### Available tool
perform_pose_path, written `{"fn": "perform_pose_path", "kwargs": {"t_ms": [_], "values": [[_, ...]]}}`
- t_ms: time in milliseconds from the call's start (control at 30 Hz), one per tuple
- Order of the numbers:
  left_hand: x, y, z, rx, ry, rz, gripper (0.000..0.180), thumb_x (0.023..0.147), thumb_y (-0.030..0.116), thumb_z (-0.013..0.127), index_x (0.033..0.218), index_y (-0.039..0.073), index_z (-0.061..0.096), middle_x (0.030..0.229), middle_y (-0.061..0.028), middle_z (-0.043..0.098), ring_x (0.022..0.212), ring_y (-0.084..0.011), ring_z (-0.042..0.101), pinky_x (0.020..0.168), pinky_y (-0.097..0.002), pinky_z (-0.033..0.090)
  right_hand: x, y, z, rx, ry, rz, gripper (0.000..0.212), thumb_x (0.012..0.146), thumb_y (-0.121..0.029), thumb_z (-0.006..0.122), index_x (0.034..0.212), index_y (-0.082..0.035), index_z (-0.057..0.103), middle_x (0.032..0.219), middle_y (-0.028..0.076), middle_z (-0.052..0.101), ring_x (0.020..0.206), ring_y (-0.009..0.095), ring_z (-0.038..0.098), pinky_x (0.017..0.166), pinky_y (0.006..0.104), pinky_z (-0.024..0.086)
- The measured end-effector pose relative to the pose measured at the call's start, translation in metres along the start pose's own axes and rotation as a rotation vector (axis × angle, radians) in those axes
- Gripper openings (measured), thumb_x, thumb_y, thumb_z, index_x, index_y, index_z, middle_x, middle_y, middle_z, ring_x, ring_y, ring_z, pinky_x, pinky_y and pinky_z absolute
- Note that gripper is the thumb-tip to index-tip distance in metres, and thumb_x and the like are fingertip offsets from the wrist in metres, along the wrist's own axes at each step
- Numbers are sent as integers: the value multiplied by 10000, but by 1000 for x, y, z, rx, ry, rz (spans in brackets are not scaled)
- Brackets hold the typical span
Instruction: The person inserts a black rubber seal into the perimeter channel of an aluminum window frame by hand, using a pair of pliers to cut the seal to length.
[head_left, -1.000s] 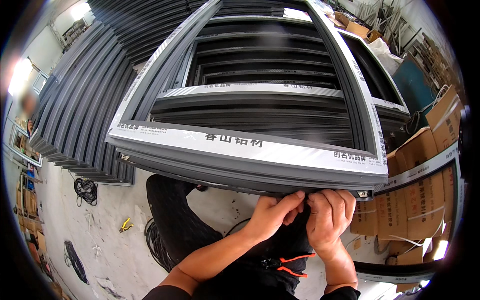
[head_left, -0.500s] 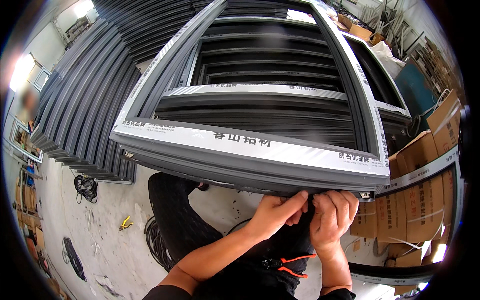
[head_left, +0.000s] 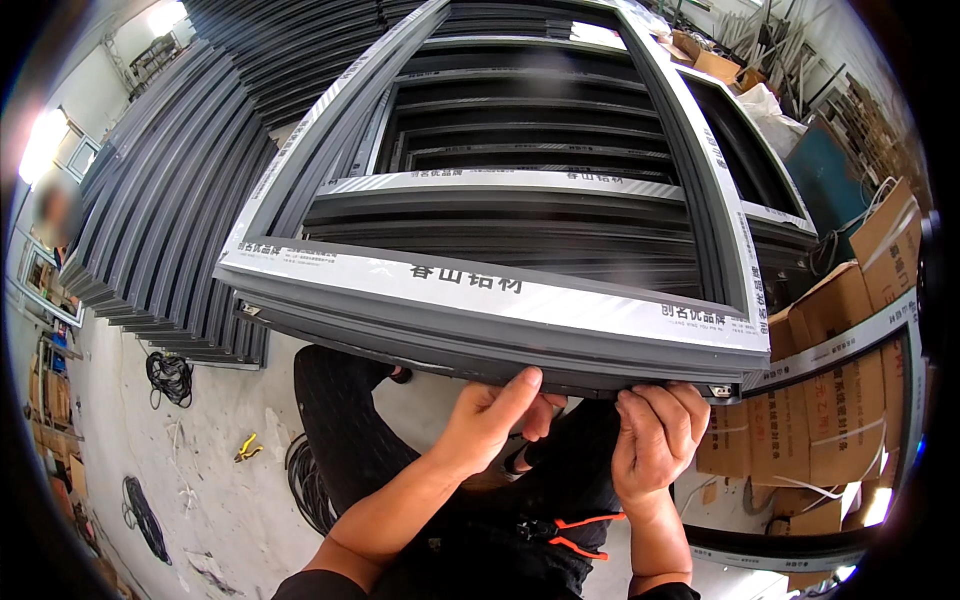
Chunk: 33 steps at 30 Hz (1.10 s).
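Observation:
In front of me lies a dark grey window frame [head_left: 520, 345] with white printed film on its faces, on top of other frames. A thin black strip [head_left: 420, 367] runs along its lower near edge. My left hand [head_left: 495, 415] is closed at this edge, thumb on top and fingers curled underneath, pinching the strip. Farther right, near the corner, my right hand [head_left: 662, 432] is closed with bent fingers against the same edge; what lies inside its grip is hidden. Pliers with red-orange handles [head_left: 580, 537] rest on my lap.
Stacked dark frames [head_left: 165, 200] stand at the left. Coils of black cord or strip [head_left: 168, 378] and yellow-handled pliers [head_left: 247, 448] lie on the floor. Cardboard boxes [head_left: 845, 410] and another film-covered frame [head_left: 860, 342] are at the right. A person [head_left: 58, 212] is at the far left.
My left hand has slid left along the frame's near edge, away from the right hand. The right hand stays near the corner. The whole view has shifted slightly.

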<state>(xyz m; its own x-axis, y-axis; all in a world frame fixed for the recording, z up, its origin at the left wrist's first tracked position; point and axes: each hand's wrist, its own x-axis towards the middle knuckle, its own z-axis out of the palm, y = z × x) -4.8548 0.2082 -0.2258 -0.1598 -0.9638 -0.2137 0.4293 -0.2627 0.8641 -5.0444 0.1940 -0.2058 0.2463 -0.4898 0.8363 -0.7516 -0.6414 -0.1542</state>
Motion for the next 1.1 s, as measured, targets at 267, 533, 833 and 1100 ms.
{"fn": "perform_pose_path", "kwargs": {"t_ms": [267,533,833,1100], "values": [[0,-9,23,49,187,57,458,947,370,546,746,-34,627,581,-72,566,519,-117,508,501,-256,378,1,-1,6,84,-14,-15,248,620,13,671,864,-29,670,906,66,605,824,255,536,702,370,457],[3,-5,25,-20,29,28,402,932,365,577,754,7,628,586,-17,560,526,-71,497,494,-210,386,4,-28,3,9,-39,27,222,677,-3,650,892,-43,691,956,53,621,890,251,550,792,380,471],[-17,17,-47,45,289,263,419,880,361,633,608,44,604,583,-61,593,472,-120,525,487,-237,415,4,-33,9,-88,-80,-44,235,723,-31,624,942,-80,690,1008,20,626,960,205,570,869,387,440],[-52,84,-191,-94,788,575,322,878,356,650,694,137,502,562,4,474,445,-63,409,406,-215,307,2,-24,13,82,33,-36,278,611,18,655,881,-40,686,958,54,637,902,248,582,826,394,459]]}}
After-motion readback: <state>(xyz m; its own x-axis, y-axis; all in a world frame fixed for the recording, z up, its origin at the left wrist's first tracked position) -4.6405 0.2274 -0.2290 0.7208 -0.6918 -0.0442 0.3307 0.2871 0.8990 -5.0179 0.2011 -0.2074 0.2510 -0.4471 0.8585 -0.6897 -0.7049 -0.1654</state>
